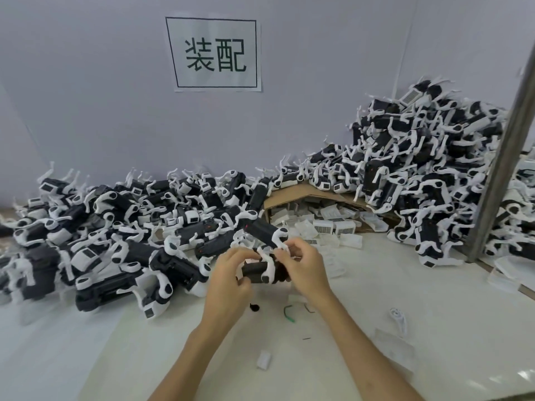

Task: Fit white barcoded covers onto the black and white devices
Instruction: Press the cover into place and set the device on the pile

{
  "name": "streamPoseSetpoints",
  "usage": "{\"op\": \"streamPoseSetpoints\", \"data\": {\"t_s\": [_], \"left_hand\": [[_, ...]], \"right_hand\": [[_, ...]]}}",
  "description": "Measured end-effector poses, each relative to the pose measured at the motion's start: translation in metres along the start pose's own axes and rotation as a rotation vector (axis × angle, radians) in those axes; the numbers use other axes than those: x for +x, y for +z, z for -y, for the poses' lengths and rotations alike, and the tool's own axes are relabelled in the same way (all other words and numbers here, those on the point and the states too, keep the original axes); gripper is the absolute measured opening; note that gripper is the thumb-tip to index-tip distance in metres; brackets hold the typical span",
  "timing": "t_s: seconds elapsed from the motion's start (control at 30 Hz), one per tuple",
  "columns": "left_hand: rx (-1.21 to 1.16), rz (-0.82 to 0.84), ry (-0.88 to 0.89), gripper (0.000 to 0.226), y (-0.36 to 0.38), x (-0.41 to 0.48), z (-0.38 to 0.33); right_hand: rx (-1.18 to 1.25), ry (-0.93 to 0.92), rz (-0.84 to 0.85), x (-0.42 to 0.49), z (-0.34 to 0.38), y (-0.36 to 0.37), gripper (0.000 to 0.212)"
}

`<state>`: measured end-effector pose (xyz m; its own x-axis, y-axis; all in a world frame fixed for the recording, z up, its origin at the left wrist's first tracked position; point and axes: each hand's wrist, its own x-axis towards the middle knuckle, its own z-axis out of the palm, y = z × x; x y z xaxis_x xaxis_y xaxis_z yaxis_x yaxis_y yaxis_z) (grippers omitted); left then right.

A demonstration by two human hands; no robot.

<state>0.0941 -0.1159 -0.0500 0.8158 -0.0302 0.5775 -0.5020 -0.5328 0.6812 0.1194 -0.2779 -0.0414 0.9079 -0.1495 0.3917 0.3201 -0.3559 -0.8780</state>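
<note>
Both hands are working at the tabletop [362, 328] centre, holding one device [256, 272] just above it. Left hand [231, 273] is gripping the device's left end, fingers curled round the black body. Right hand [304, 267] is gripping the right end, fingertips pinching a white part on top of it; cannot tell if that part is a cover. Left pile [101, 235] of devices is lying along the wall, right pile [419, 175] is heaping higher by the pole [503, 157]. Box [304, 195], cardboard, is sitting between the piles, open side facing the person, covers [324, 227] spilling out onto the tabletop just behind the hands. Near the forearms: black bit [254, 307], green wire [288, 312], white leg [398, 318], small white piece [263, 359]. Sign [215, 53] is hanging on the wall.
</note>
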Motion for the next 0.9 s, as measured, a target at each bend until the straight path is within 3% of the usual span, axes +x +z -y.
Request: {"op": "streamPoseSetpoints", "data": {"t_s": [0.1, 0.23, 0.3, 0.5, 0.6, 0.77, 0.9], "left_hand": [[0.166, -0.055, 0.031, 0.066, 0.0, -0.002, 0.001], [0.086, -0.247, 0.029, 0.058, -0.003, 0.0, -0.003], [-0.027, -0.283, -0.054, 0.05, -0.006, 0.002, -0.003], [-0.498, -0.01, -0.421, 0.028, -0.007, 0.005, -0.003], [-0.597, 0.097, -0.436, 0.009, -0.009, 0.005, -0.003], [-0.677, 0.197, -0.417, 0.04, -0.007, 0.002, -0.006], [-0.812, 0.155, -0.478, 0.044, -0.009, 0.003, -0.007]], "right_hand": [[0.274, 0.222, 0.049, 0.002, 0.004, -0.004, 0.006], [0.58, 0.464, 0.073, 0.003, 0.008, -0.005, 0.012], [0.74, 0.516, 0.066, 0.004, 0.01, -0.006, 0.015], [0.912, 0.6, 0.182, 0.003, 0.014, -0.013, 0.024], [0.747, 0.533, 0.219, 0.003, 0.013, -0.017, 0.027], [0.342, 0.307, 0.139, 0.007, 0.005, -0.024, 0.035], [-0.15, 0.032, 0.112, 0.007, -0.008, -0.03, 0.018]]}}
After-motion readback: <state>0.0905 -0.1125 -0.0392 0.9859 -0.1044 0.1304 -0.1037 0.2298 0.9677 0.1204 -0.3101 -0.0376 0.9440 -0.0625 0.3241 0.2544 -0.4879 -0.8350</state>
